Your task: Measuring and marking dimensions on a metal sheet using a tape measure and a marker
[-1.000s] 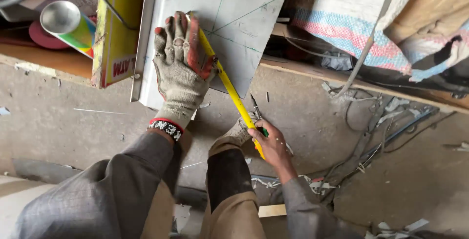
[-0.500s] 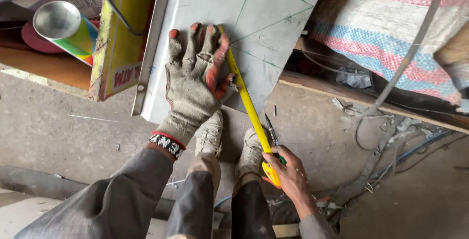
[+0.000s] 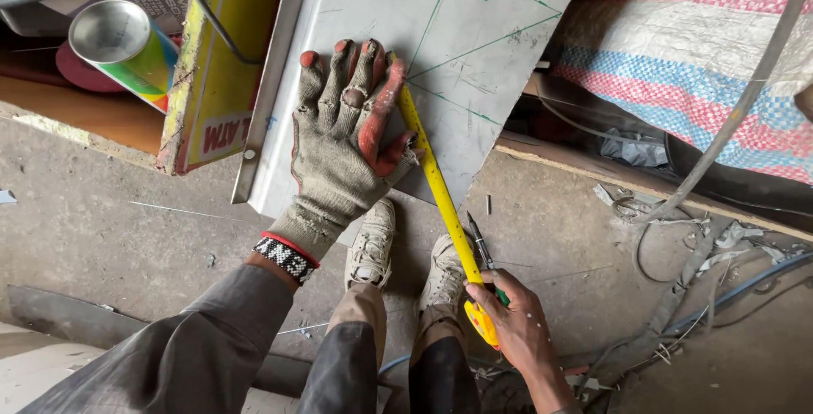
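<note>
Far left: open metal can w/ multicoloured side lies on a brown ledge, next to a yellow box leaning upright. Grey sheet-metal panel w/ green scribed lines sits just right of the box, its lower edge over the concrete floor. Left hand in a worn grey knit glove w/ red-tipped fingers lies flat & spread on the panel, pinning the end of the yellow tape measure under thumb and forefinger. Tape runs diagonally down-right off the panel, past two dusty shoes. Right hand, bare, is closed round the tape's yellow case plus a thin dark marker/pen. Right side: striped woven sack and tangled cables on floor.
</note>
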